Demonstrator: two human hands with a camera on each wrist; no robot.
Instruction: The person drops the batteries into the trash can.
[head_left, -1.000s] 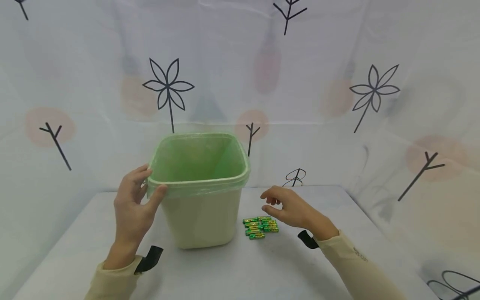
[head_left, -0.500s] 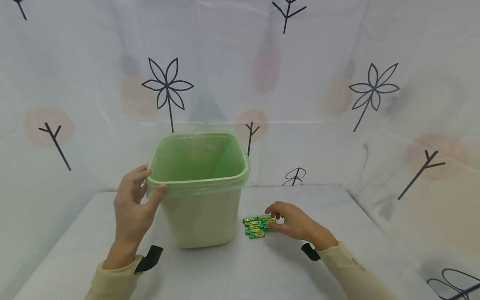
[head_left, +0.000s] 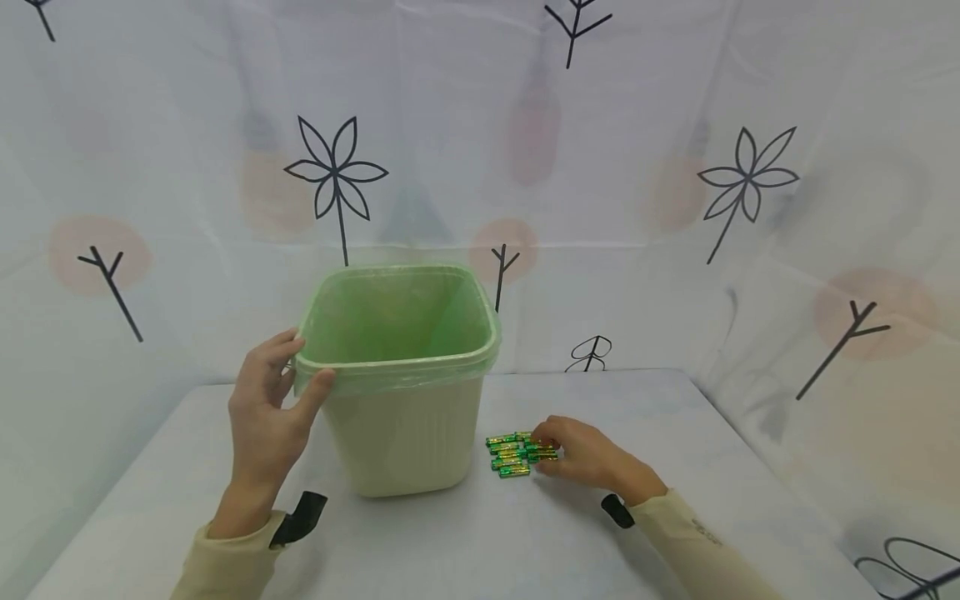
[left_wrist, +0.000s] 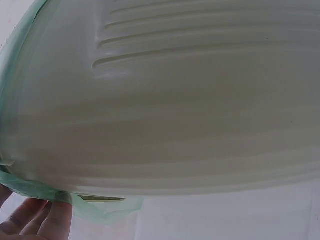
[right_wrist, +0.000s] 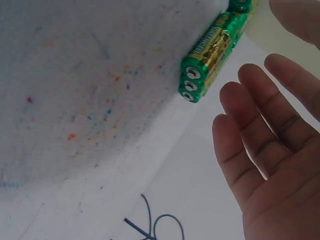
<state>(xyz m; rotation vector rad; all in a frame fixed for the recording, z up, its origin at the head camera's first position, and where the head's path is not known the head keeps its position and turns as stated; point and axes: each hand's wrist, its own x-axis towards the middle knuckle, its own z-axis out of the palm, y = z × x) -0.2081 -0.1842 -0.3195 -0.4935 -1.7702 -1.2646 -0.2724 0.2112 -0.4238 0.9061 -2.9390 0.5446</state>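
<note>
A trash bin (head_left: 408, 433) with a pale body and a thin green liner (head_left: 401, 379) folded over its rim stands on the table. My left hand (head_left: 266, 421) grips its left rim, thumb on the front face and fingers round the side. In the left wrist view the fingers (left_wrist: 57, 220) press against the liner beside the bin wall (left_wrist: 175, 120). Several green and gold batteries (head_left: 514, 471) lie in a cluster right of the bin. Over their right side is my right hand (head_left: 581, 450), fingertips close to them. The right wrist view shows its fingers apart, beside the batteries (right_wrist: 212, 47).
A white-covered table (head_left: 465, 550) carries the bin and batteries. Behind it hangs a pale cloth backdrop (head_left: 622, 200) with line-drawn flowers and twigs. The table's right edge runs beyond my right forearm.
My right hand has come down from above to the right side of the battery cluster. My left hand and the bin have stayed in place.
</note>
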